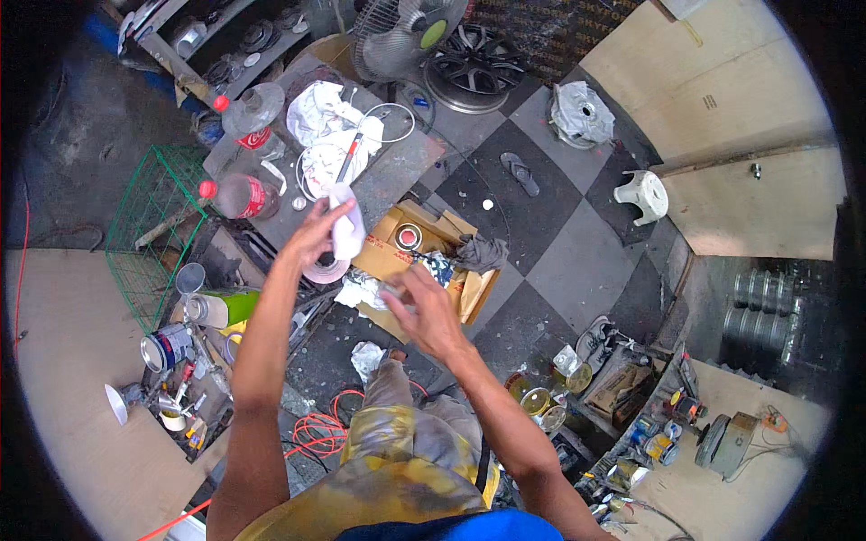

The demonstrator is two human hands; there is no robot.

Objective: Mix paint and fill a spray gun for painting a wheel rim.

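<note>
My left hand [311, 236] grips a smooth white, elongated object [346, 225] and keeps it upright over the near edge of the grey bench; its kind is unclear. Lower and to the right, my right hand [428, 311] is curled, its fingers pinched at a small pale thing too blurred to name. Beneath both hands is an open cardboard box [383, 256]. In it are a round tin with a red centre [408, 237], a dark rag [481, 253] and a patterned cloth [439, 268]. A roll of pinkish tape [327, 270] lies below my left hand.
Two red-capped plastic bottles [248, 197], white cloths [317, 110] and a white cable occupy the bench. A fan [397, 41] and wheel rim [475, 68] stand behind. Paint cans [167, 347] crowd the left; orange cord [320, 435] coils by my feet. A white stool [642, 197] is right.
</note>
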